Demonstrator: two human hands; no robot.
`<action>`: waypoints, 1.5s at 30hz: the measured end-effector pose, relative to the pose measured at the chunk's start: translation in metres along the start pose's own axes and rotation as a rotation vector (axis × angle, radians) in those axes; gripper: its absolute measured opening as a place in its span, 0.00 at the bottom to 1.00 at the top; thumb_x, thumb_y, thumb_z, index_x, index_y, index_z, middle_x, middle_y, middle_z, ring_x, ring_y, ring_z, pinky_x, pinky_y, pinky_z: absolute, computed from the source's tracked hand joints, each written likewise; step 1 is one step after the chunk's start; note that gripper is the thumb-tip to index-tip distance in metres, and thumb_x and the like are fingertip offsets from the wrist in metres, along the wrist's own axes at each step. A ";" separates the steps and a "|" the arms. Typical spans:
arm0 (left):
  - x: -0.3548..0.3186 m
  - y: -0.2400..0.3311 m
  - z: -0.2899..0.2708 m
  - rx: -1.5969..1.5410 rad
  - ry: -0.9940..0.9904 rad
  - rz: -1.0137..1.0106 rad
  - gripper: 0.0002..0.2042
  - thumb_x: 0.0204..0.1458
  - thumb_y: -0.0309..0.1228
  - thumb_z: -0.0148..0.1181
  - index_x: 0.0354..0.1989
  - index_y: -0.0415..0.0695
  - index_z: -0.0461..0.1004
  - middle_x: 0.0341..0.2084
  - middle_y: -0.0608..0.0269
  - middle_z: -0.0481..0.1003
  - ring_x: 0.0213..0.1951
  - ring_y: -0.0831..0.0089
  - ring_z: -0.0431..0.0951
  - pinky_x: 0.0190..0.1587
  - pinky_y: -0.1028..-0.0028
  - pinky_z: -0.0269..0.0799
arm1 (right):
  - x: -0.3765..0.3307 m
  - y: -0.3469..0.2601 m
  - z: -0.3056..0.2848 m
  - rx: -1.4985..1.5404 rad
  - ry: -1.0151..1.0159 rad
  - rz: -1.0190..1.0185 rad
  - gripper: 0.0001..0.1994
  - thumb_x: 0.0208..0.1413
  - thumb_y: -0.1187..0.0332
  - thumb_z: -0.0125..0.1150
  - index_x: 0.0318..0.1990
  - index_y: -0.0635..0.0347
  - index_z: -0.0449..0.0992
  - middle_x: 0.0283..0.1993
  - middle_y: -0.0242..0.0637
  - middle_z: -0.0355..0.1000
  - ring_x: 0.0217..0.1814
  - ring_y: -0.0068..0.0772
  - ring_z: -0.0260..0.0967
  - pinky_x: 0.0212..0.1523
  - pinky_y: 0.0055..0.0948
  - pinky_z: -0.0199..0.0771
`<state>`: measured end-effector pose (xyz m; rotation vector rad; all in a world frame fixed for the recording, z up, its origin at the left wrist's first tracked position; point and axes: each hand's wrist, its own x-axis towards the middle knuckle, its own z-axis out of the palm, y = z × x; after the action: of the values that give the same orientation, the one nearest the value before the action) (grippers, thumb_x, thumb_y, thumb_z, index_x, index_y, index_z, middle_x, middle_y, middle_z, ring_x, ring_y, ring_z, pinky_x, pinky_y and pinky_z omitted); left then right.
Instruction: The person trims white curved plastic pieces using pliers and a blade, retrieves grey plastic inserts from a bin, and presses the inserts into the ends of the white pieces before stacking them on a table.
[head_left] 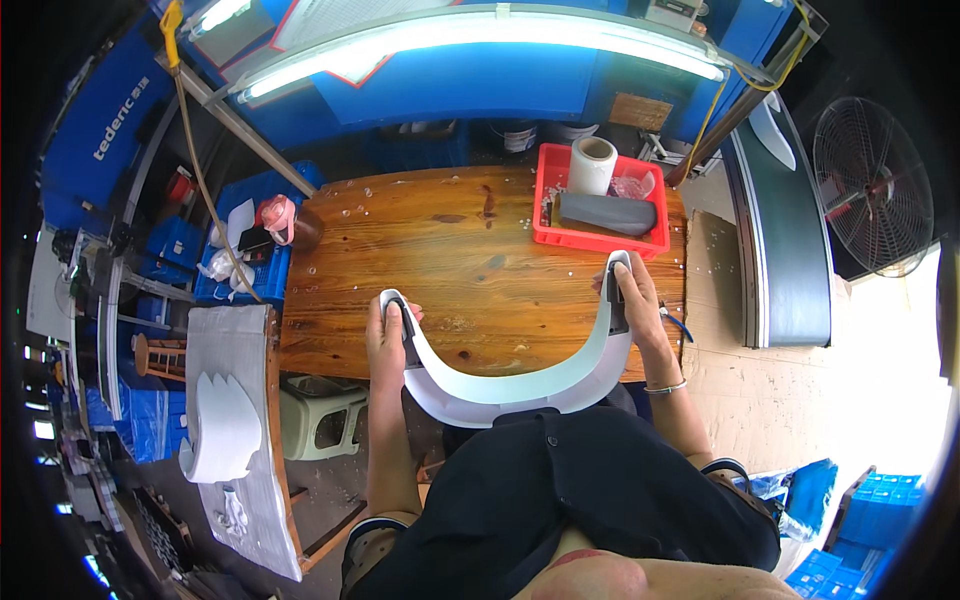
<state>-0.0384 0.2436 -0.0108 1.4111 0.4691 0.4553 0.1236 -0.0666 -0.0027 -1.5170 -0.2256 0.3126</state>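
A large white U-shaped plastic part (530,390) is held between both hands, its curved middle close to my body and its two ends pointing away over the table's near side. My left hand (384,335) is closed round the left end, thumb on top by a dark patch inside it. Round the right end, my right hand (638,295) is closed too, thumb pressed at a dark grey insert (615,312). The fingers beneath both ends are partly hidden.
On the wooden table (440,250), a red crate (600,242) holds a white roll (592,165) and a dark grey piece (608,213). Similar white parts (225,430) lie on a covered side bench at left. A conveyor (785,230) and a fan (872,187) stand at right; a lamp hangs overhead.
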 end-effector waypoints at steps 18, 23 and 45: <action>-0.023 0.017 -0.014 -0.054 -0.131 0.051 0.21 0.57 0.38 0.50 0.54 0.38 0.59 0.42 0.55 0.70 0.46 0.69 0.71 0.50 0.70 0.66 | -0.003 -0.009 0.004 -0.234 -0.037 -0.014 0.14 0.50 0.70 0.61 0.43 0.61 0.66 0.35 0.31 0.69 0.35 0.19 0.65 0.37 0.21 0.66; -0.029 0.041 -0.006 -0.117 -0.139 0.344 0.19 0.60 0.40 0.45 0.52 0.39 0.61 0.41 0.56 0.71 0.45 0.72 0.71 0.48 0.73 0.66 | 0.005 -0.026 0.005 -0.057 -0.056 -0.197 0.15 0.50 0.74 0.58 0.46 0.60 0.65 0.38 0.34 0.70 0.41 0.24 0.67 0.45 0.24 0.66; -0.037 0.086 0.003 -0.359 -0.309 0.502 0.45 0.44 0.60 0.56 0.61 0.38 0.48 0.48 0.49 0.67 0.51 0.65 0.69 0.51 0.70 0.64 | -0.004 -0.072 -0.005 0.058 -0.022 -0.465 0.24 0.49 0.60 0.61 0.48 0.64 0.62 0.40 0.39 0.67 0.44 0.32 0.66 0.45 0.30 0.66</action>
<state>-0.0697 0.2292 0.0766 1.2107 -0.2210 0.6727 0.1261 -0.0750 0.0693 -1.3586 -0.5696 -0.0351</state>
